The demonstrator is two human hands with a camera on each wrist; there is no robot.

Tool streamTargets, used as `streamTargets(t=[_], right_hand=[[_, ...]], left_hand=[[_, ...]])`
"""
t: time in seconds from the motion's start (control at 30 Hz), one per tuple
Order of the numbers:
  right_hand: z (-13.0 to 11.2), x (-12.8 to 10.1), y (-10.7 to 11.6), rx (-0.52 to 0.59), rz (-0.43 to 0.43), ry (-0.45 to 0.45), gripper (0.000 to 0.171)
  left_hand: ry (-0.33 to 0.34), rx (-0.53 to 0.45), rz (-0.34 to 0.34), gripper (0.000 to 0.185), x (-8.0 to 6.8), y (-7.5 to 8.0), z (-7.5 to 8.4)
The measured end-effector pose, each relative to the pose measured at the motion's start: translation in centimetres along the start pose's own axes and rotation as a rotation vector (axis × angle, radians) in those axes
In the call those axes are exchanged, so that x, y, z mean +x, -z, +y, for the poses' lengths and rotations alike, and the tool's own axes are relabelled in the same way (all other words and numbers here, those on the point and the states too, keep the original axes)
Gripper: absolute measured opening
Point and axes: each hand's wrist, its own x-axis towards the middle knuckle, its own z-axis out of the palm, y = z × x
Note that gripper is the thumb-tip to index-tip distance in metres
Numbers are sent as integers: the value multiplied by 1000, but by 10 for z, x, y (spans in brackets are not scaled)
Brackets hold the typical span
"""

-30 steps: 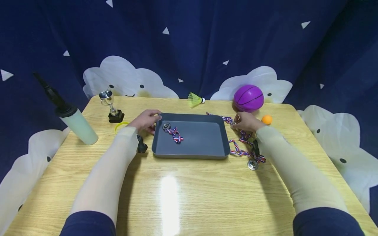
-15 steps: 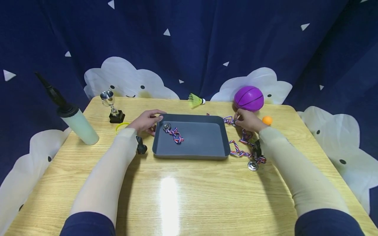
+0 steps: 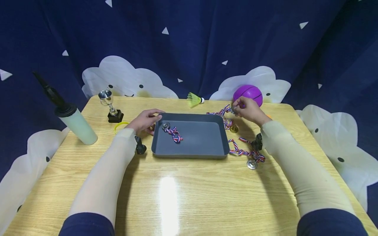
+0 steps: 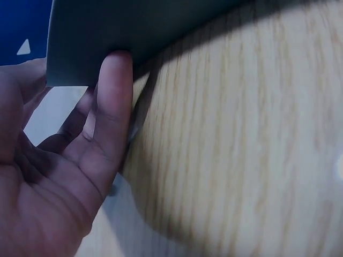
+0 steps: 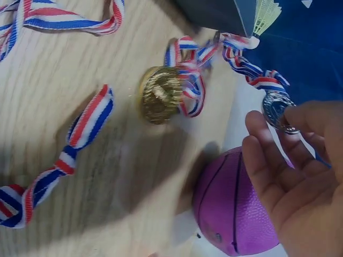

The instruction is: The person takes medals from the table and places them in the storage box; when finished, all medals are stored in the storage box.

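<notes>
Grey plastic tray (image 3: pixel 203 139) sits between a person's two hands on a wooden table (image 3: pixel 177 196), seen from the head camera. The left hand (image 3: pixel 145 120) rests on the tray's far left corner, fingers loosely curved over the rim. The right hand (image 3: pixel 249 110) is raised just in front of a purple ball (image 3: pixel 249 93), pinching a silver medal (image 3: pixel 233 110) between thumb and fingertips, its striped ribbon (image 3: pixel 220 113) trailing towards the tray's far right corner. Below that hand lie a gold medal (image 3: pixel 234 129) and, nearer the person, a second silver medal (image 3: pixel 252 164) on its tangled ribbon. Another medal (image 3: pixel 166 126) lies inside the tray, close to the left hand. Left of that hand stand a small trophy (image 3: pixel 110 106), a yellow ring (image 3: pixel 119 126) and a pump (image 3: pixel 71 116); a green shuttlecock (image 3: pixel 194 99) lies beyond the tray. From the left wrist, the fingers (image 4: pixel 110 123) lie straight against the tray's grey wall (image 4: pixel 134 27), touching it without gripping. From the right wrist, the fingertips (image 5: pixel 316 120) pinch the silver medal (image 5: pixel 277 107), held clear of the table, with the ball (image 5: pixel 230 209) just beneath the palm and the gold medal (image 5: pixel 158 99) lying on the wood nearby.
</notes>
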Motion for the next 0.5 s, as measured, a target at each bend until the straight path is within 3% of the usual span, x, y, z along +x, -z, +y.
streamTargets(t=[0.17, 0.37, 0.5], right_hand=[[3, 0, -3, 5, 1, -7, 16], [-20, 3, 5, 113, 218, 115, 20], [-54, 6, 15, 344, 316, 165, 17]], left_hand=[[-2, -12, 0, 45, 2, 1, -2], [0, -12, 1, 44, 2, 1, -3], [2, -5, 3, 44, 2, 1, -2]])
